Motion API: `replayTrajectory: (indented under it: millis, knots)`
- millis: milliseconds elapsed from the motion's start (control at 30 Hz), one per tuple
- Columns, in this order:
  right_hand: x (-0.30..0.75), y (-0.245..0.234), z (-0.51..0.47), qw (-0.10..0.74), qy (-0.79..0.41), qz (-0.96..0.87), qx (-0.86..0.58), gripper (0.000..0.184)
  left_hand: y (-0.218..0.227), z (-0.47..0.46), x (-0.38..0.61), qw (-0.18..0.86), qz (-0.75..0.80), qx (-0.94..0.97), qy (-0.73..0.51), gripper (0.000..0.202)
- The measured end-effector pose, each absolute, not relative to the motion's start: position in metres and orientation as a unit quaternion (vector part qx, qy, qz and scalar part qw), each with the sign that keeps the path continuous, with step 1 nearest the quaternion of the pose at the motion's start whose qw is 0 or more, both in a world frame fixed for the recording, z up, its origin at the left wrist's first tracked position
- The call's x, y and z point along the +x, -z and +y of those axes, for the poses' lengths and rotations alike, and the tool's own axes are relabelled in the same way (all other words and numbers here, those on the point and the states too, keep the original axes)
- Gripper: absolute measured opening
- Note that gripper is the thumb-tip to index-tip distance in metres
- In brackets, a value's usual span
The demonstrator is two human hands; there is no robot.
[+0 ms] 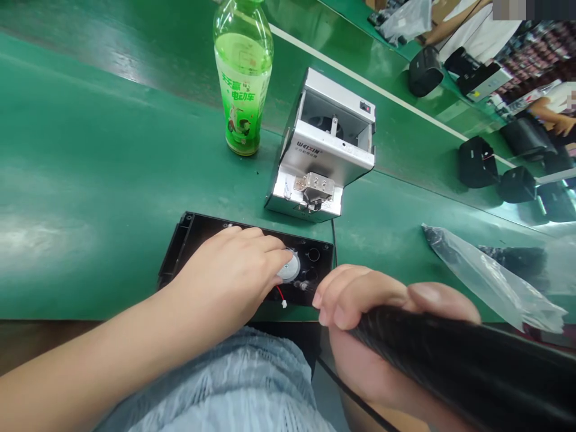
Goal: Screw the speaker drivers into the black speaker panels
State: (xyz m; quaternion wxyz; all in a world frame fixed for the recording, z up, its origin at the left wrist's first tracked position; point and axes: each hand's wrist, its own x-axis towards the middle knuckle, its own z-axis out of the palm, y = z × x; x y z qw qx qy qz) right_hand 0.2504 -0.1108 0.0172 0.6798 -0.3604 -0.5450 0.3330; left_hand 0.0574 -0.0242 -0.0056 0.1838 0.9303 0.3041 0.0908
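Observation:
A black plastic housing (321,252) lies on the green bench in front of me. Over it rests my left hand (238,264), thumb and index finger closed at a round silver part (290,267) inside it. A red wire with a small white plug (284,304) sticks out just below that part. My right hand (369,306) is wrapped round a black electric screwdriver (450,348), tilted toward the housing. Its bit (303,285) reaches in beside the silver part; whether it touches a screw I cannot make out.
Behind the housing stands a silver WEIXIN screw feeder (330,144). A green drink bottle (243,84) is upright to its left. At right lies a clear plastic bag (490,279). Farther back are several black casings (477,162) and other people's arms (463,21).

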Motion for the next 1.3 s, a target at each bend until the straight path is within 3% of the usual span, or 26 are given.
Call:
replayTrajectory:
  millis: [67,200,300,533,700,900,1300]
  knots:
    - [0.251,-0.018,-0.113,0.655,-0.349,-0.562,-0.365,0.039,0.007,-0.025,0.057,0.177,0.303,0.932,-0.092,0.023]
    - [0.246,-0.027,-0.112,0.653,-0.353,-0.518,-0.425,0.022,0.007,-0.026,0.058,0.167,0.297,0.936,-0.086,0.025]
    - [0.243,-0.038,-0.106,0.654,-0.356,-0.475,-0.469,0.036,0.005,-0.026,0.058,0.161,0.297,0.938,-0.082,0.025]
    - [0.238,-0.055,-0.101,0.681,-0.335,-0.451,-0.470,0.051,0.007,-0.032,0.054,0.140,0.295,0.940,-0.095,0.031]
    - [0.249,-0.074,-0.087,0.735,-0.283,-0.441,-0.431,0.046,0.011,-0.039,0.046,0.107,0.289,0.937,-0.164,0.021]
    - [0.251,-0.083,0.004,0.781,-0.145,-0.490,-0.358,0.057,0.024,-0.063,0.045,0.104,0.256,0.928,-0.251,0.026]
    - [0.250,-0.060,0.051,0.769,-0.189,-0.501,-0.348,0.060,0.036,-0.069,0.042,0.078,0.249,0.927,-0.271,0.025]
